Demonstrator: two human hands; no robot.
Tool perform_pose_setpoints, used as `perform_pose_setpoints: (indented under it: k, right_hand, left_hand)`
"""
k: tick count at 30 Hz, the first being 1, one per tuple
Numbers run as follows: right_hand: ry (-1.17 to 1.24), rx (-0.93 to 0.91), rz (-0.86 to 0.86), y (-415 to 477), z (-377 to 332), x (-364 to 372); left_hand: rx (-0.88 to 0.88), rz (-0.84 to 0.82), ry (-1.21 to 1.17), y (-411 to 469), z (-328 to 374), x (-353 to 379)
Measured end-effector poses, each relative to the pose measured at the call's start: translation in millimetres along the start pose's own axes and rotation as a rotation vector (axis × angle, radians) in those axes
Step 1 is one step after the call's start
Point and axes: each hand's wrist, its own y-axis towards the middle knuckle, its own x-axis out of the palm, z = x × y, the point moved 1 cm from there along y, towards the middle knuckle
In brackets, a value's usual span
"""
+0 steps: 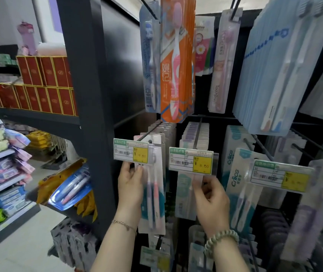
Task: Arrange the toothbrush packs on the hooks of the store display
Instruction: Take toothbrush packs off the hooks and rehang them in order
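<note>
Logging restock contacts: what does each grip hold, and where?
The left grip holds the clear toothbrush pack with pink and purple brushes by its upper left edge; the right grip pinches the pale green-and-white toothbrush pack near its top.

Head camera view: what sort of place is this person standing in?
Probably a shop's toiletries aisle: toothbrush packs, like the clear pack the left hand grips and the pale pack the right hand pinches, hang on black wire hooks; white-and-yellow price tags front them; red cartons fill a dark shelf.
</note>
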Motion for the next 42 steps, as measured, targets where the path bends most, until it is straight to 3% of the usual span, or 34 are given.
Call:
perform_pose_setpoints:
  k: [12,17,24,28,35,42]
  right_hand:
    - [0.078,0.002,-0.001,-8,-3,5]
    - [0.055,-0.038,0.04,-8,-11,0]
    - [-0.056,-0.104,0.001,-4,-11,-4]
    - [-0.085,-0.085,-0.009,-7,-8,-8]
    - [-0.121,-0.002,-0.034,-10,-5,-23]
    - [-0.066,0.08,-0.088,-15,-2,-48]
  left_hand:
    - [0.113,-0.089,0.363,5,-19,-3]
    - [0.109,0.004,0.475,3,-33,-9]
    - [0.129,0.184,0.444,-20,-36,-2]
    - [0.179,0.199,0.412,-33,-32,3]
    - [0.087,-0.08,0.3,-41,-36,21]
    - [0.105,-0.391,0.24,-71,-41,45]
